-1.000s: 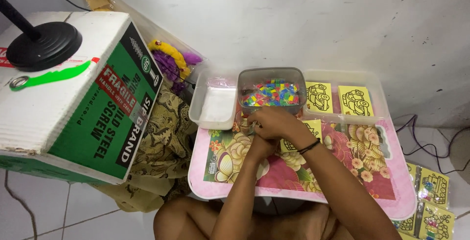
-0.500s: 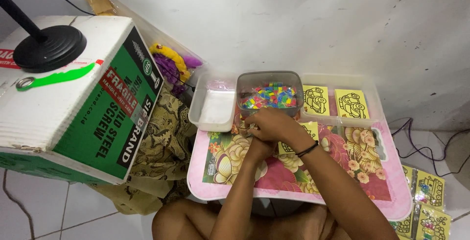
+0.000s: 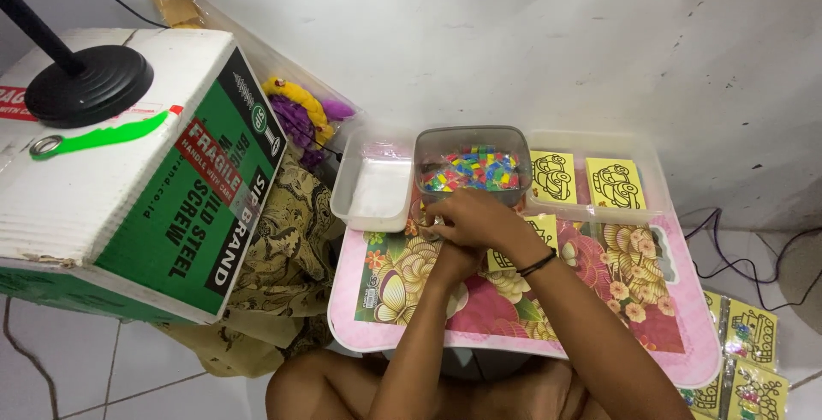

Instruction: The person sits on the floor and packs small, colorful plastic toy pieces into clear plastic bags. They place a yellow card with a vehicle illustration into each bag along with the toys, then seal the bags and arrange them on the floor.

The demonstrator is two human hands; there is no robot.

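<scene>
Both forearms are bare, with no sleeves reaching into view on either arm. The right hand (image 3: 479, 219) has 1 thin black band (image 3: 538, 263) around its wrist, a plain narrow loop that looks like a cord or hair tie. The left hand (image 3: 454, 257) wears nothing that shows, and both knees at the near edge are bare too.

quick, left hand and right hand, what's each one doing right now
Left hand: mostly hidden under the right; grip cannot be told.
Right hand: fingers curled over a small item, too small to identify, beside the clear tub of coloured pieces.
</scene>
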